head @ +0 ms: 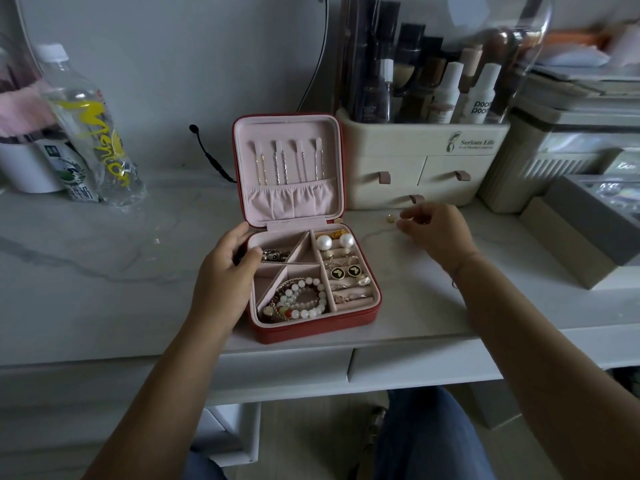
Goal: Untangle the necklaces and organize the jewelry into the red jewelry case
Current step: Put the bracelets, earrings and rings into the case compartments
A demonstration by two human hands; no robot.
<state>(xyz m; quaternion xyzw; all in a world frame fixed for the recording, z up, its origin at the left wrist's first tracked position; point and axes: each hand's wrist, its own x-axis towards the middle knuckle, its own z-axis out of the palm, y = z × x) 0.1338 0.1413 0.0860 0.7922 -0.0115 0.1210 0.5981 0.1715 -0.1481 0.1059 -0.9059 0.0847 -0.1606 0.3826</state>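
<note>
Setting: white marble-patterned table [138,271] is standing against a grey wall, with a cream cosmetics organizer [415,168] at the back right and a plastic bottle [93,133] at the back left. The red jewelry case [311,332] is lying open at table centre, lid upright, with several chains [287,162] hanging in it. Bead bracelets [304,296] and pearl earrings [324,242] are sitting in the tray compartments.

Risks, as judged:
- The necklace [375,233] is lying on the table just right of the case, thin and pale against the marble. A fast lift could be tightening any knot rather than loosening it.
- A small gold piece [390,218] is sitting loose near the fingertips. A sweep of the hand could be knocking it toward the organizer or off the table.
- Dragging the chain over the tray could be snagging the earrings.

Hands: well apart. The left hand [230,261] is gripping the case's left wall, fingers curling over the rim into the upper-left compartment, thumb at the back corner. The right hand [436,233] is hovering low on the table, wrist raised, thumb and forefinger appearing to pinch the necklace's far end; the contact is too small to confirm fully.
</note>
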